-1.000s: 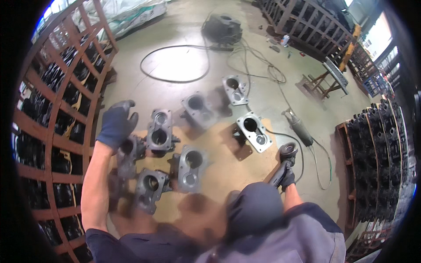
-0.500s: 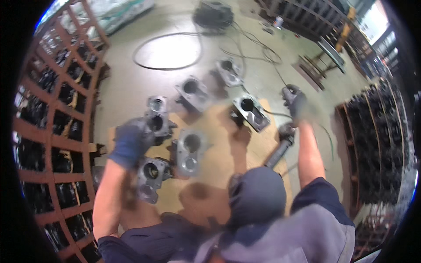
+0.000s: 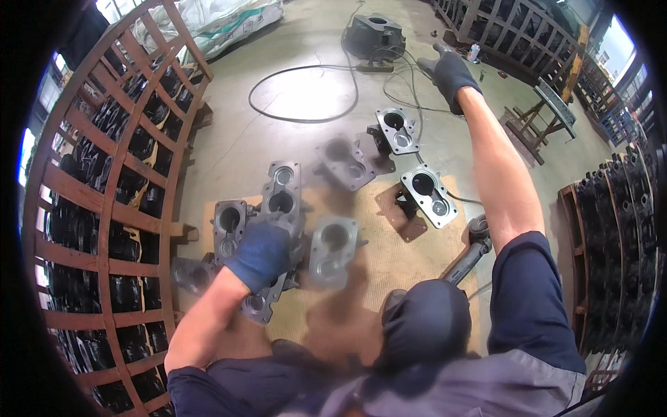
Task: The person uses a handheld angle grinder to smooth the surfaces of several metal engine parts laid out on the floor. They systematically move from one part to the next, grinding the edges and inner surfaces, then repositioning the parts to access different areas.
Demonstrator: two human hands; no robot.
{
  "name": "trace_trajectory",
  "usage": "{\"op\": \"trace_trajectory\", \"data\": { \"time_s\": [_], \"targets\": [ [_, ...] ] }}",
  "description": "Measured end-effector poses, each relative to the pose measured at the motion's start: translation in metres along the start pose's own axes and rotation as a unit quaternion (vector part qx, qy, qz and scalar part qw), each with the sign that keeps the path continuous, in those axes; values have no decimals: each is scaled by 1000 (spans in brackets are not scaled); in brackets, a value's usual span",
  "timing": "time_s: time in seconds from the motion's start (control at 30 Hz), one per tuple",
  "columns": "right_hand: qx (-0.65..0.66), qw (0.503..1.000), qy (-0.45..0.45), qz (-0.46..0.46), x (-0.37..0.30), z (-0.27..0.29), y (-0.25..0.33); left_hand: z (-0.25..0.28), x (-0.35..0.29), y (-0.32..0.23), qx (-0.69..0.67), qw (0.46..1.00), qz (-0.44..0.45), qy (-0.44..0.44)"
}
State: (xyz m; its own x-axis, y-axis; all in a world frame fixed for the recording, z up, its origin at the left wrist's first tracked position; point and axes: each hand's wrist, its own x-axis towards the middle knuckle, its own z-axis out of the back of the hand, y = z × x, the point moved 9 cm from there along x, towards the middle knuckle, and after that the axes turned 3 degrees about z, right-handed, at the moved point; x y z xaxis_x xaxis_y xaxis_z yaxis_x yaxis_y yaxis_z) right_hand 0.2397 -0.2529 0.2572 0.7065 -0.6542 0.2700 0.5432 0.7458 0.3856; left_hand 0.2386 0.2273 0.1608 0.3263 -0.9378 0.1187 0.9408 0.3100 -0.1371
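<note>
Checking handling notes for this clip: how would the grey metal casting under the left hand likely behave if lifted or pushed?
The grey metal casting under the gloved left hand looks thick-walled and cast, so probably rigid and heavy for its size. Its flat face lies on the mat, so it should slide rather than roll.

Wears dark blue knit gloves on left hand [image 3: 260, 254] and right hand [image 3: 448, 73], short navy sleeves over bare forearms, a grey vest-like front, and a dark cap.
</note>
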Motion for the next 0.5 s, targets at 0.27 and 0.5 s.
{"op": "trace_trajectory", "data": {
  "time_s": [0.27, 0.5],
  "targets": [
    [-13, 999, -28, 16, 4, 20, 21, -36, 4, -2, -28, 996, -7, 83],
    [-18, 996, -74, 50, 21, 10, 2, -53, 12, 0, -11, 998, -15, 67]
  ]
}}
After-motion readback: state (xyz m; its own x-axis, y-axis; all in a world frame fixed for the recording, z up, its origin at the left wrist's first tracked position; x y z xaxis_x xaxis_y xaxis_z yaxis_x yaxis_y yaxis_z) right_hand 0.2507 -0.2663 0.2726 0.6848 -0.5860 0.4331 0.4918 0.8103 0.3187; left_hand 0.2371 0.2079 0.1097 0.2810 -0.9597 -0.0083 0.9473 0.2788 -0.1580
